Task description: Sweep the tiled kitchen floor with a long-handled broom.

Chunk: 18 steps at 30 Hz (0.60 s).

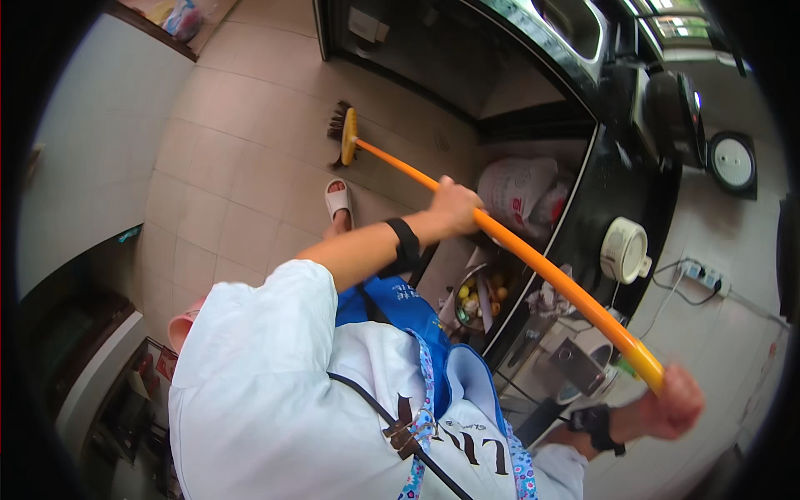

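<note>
A broom with a yellow head (350, 136) and dark bristles rests on the tiled floor at upper centre. Its long orange handle (550, 272) runs diagonally to the lower right. My left hand (457, 206) is wrapped around the lower part of the handle, and my right hand (672, 401) grips its top end. Black bands circle both wrists. A sandalled foot (338, 199) shows just below the broom head. A blue apron (394, 303) covers part of my white shirt.
A black counter (615, 206) along the right holds a cream round appliance (625, 250). Beneath it are a white plastic bag (515, 187) and a container of produce (478, 297). A pale panel (106, 144) stands at left, with a pink bucket-like container (182, 325) behind my arm.
</note>
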### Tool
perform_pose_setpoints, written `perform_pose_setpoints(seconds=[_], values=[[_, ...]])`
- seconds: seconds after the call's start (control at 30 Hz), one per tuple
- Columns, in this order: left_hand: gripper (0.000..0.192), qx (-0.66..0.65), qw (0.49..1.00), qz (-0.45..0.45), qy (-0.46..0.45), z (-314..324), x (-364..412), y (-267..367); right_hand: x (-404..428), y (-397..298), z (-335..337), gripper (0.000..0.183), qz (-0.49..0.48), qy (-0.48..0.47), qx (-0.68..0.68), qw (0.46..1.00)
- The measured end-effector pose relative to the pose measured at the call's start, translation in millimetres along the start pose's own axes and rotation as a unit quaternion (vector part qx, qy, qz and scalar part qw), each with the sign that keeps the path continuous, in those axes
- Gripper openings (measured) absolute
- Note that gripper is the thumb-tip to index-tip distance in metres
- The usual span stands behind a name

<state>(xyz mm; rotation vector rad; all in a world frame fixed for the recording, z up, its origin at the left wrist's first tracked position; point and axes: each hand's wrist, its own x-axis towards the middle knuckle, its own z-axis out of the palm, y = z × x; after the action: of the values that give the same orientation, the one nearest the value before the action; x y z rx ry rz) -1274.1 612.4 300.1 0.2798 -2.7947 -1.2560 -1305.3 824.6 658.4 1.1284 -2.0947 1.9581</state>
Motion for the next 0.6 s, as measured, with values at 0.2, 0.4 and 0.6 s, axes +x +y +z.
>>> perform_pose_setpoints(seconds=[0.2,0.4,0.6], values=[[0.018,-0.144,0.984,0.095,-0.044,-17,54,57,77,-52,54,0.036,-0.071,-0.101,0.149,0.981],[0.01,-0.159,0.978,0.082,-0.104,-20,121,-42,97,38,145,0.029,-0.044,-0.19,-0.026,0.98],[0.018,-0.05,0.999,-0.011,-0.011,-88,104,-156,128,89,208,0.032,-0.012,-0.167,0.121,0.979]])
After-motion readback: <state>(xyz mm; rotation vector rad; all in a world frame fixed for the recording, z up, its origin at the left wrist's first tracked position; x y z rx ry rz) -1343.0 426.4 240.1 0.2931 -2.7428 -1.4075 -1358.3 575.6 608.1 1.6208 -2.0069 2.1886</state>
